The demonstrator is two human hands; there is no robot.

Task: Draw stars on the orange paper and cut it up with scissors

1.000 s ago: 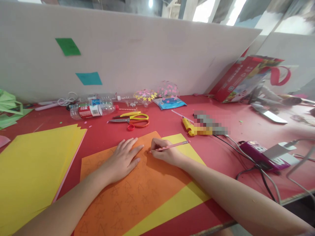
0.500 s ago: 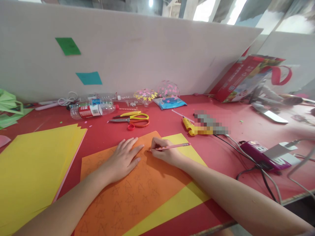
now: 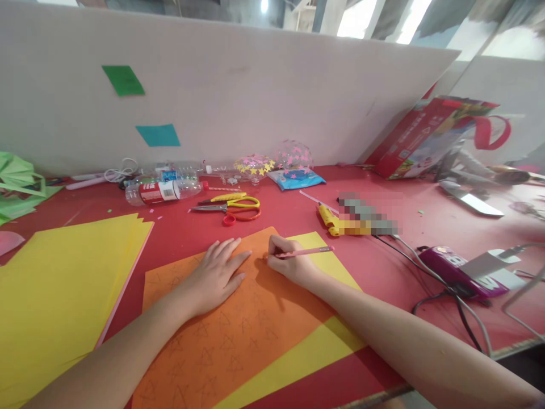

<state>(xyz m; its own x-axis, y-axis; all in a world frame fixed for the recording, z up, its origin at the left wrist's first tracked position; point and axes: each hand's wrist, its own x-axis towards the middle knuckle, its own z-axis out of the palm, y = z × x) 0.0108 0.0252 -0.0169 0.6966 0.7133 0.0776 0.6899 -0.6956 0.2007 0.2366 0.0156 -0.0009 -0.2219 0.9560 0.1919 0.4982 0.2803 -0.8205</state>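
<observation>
Under both hands lies an orange sheet of paper (image 3: 238, 346), covered with several hand-drawn stars. My left hand (image 3: 218, 278) rests flat on it with the fingers spread. My right hand (image 3: 293, 262) is closed around a pink pencil (image 3: 313, 250), its tip near the upper part of the orange sheet. Beneath the orange sheet, a yellow sheet (image 3: 306, 358) sticks out on the right side. Beyond the hands lie scissors (image 3: 244, 209) with yellow and red handles, a yellow cutter knife (image 3: 227, 197) and a red bottle cap (image 3: 229, 220).
A stack of yellow paper (image 3: 63, 284) lies at left. Plastic bottles (image 3: 159, 192), star-covered clear domes (image 3: 255, 165) and a blue packet (image 3: 298, 179) line the board. At right are a yellow glue gun (image 3: 330, 220), a purple power strip (image 3: 447, 264) with cables, and a red box (image 3: 426, 136).
My right hand and the pencil have moved slightly to the right on the orange sheet. The whole view has also shifted a little; my left hand stays flat on the paper.
</observation>
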